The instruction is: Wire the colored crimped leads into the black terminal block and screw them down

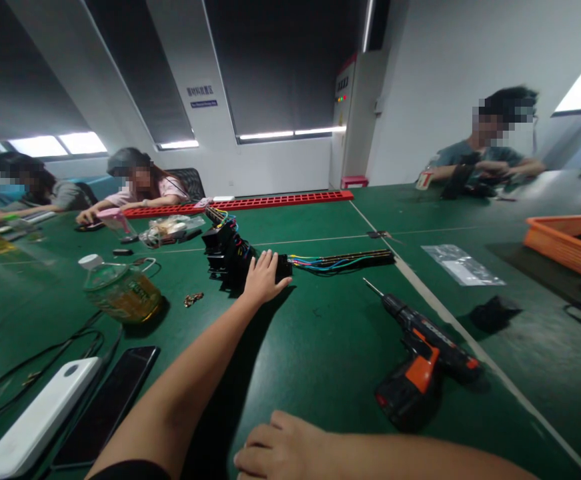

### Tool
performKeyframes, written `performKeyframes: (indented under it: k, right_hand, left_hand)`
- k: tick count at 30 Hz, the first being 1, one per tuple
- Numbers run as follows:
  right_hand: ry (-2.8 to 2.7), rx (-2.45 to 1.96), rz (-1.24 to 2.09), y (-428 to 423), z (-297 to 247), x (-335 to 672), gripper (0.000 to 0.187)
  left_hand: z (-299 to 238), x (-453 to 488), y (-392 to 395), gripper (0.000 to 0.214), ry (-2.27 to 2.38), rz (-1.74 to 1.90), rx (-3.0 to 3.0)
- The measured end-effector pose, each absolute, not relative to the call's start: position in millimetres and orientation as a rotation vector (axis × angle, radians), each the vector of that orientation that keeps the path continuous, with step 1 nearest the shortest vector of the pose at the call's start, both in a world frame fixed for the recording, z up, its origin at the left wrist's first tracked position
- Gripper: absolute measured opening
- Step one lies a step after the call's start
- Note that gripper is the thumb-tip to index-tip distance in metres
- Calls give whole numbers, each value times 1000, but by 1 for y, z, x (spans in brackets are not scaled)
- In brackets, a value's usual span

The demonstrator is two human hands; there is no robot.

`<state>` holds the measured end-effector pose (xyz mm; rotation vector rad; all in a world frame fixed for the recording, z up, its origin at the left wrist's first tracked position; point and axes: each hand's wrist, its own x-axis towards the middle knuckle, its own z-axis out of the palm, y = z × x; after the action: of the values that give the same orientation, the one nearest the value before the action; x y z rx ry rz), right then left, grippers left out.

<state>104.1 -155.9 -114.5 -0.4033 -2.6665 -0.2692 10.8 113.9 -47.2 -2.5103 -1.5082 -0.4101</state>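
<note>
My left hand (265,280) lies on a black assembly of blocks (225,250), fingers stretched over its right part and thumb out to the side. From the assembly's right end, a bundle of coloured wires (315,263) runs to a long dark strip with yellowish edges (360,257). More wires rise from the left end. My right hand (290,450) is at the bottom of the view by the near edge, palm down with loosely bent fingers apart and nothing visible in it. To its upper right, a black and orange cordless drill (420,347) lies with its bit pointing away left.
Left are a bottle of amber drink (125,290), small brass-coloured pieces (193,299), a white power bank (40,417), a dark phone (107,407) and cables. Right are a clear plastic bag (463,265), a black piece (495,312) and an orange basket (565,250). Several people sit beyond.
</note>
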Motion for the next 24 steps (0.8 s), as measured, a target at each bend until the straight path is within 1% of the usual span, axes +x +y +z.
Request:
performKeyframes:
  k: [9,18,21,24]
  right_hand:
    - [-2615,-411,-264,-154,-117,100,22]
    - [-2575,-446,-279,-152,-133,95,21]
    - [-2604,-423,-253,-149,-134,95,19]
    - [-2634,-392,-188,-146,-134,95,21]
  left_hand:
    - [-55,12,122,81,-1476,-391,-2564]
    - [-58,11,125,79,-1477,-427,-2568]
    - [-60,11,127,78,-1472,-438,-2562]
    - [-62,12,130,77,-1468,-450,-2554]
